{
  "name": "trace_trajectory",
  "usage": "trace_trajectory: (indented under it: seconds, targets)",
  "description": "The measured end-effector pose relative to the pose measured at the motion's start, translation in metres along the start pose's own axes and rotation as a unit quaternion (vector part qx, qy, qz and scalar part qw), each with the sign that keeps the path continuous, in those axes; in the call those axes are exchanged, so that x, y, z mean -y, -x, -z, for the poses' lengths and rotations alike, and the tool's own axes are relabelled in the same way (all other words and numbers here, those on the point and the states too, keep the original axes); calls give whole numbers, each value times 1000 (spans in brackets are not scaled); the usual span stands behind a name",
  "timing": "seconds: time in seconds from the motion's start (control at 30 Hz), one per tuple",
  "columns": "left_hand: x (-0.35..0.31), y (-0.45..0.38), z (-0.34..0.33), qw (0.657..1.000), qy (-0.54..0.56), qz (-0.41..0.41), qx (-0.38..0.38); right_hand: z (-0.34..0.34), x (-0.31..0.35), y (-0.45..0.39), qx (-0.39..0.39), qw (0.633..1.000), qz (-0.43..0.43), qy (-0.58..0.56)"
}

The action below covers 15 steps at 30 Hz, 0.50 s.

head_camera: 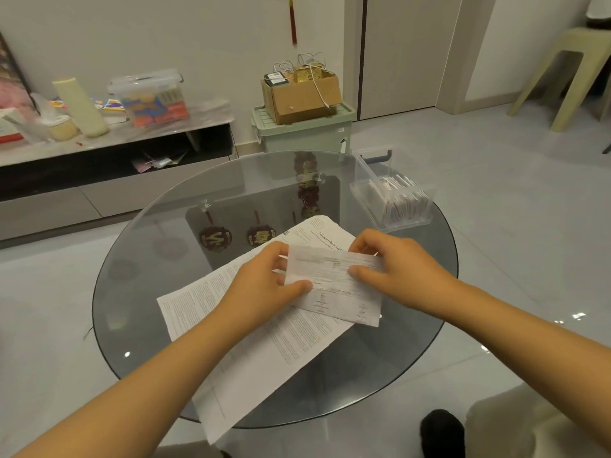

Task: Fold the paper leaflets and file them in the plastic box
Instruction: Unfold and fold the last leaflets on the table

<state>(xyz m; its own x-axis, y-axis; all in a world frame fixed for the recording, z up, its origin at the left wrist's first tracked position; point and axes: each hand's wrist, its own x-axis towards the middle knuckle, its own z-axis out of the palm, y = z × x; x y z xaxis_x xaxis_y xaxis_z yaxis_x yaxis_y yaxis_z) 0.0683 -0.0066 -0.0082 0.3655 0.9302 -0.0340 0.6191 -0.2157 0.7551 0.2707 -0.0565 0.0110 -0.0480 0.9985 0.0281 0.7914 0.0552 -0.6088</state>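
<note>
A folded paper leaflet [334, 285] is held above a round glass table [158, 292]. My left hand [261, 285] pinches its left edge, thumb on top. At the leaflet's right end, my right hand [393, 262] pinches it between thumb and fingers. Under both hands lies a stack of unfolded printed leaflets [264, 345], one corner hanging over the table's near edge. A clear plastic box [393, 193] stands at the table's far right with several folded leaflets standing inside it.
A low cabinet [99, 150] with a lidded clear container [148, 97] and clutter runs along the left wall. Behind the table a green bin [304, 133] carries a cardboard box [301, 94]. A beige stool [562, 71] stands far right. Tiled floor surrounds the table.
</note>
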Motion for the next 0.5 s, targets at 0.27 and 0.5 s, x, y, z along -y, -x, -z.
trace_trajectory:
  seconds: [0.27, 0.5]
  targets:
    - [2, -3, -15, 993, -107, -19, 32, -18, -4, 0, 57, 992, -22, 109]
    - [8, -10, -11, 984, -159, -40, 67, -14, -12, 0, 80, 975, -17, 208]
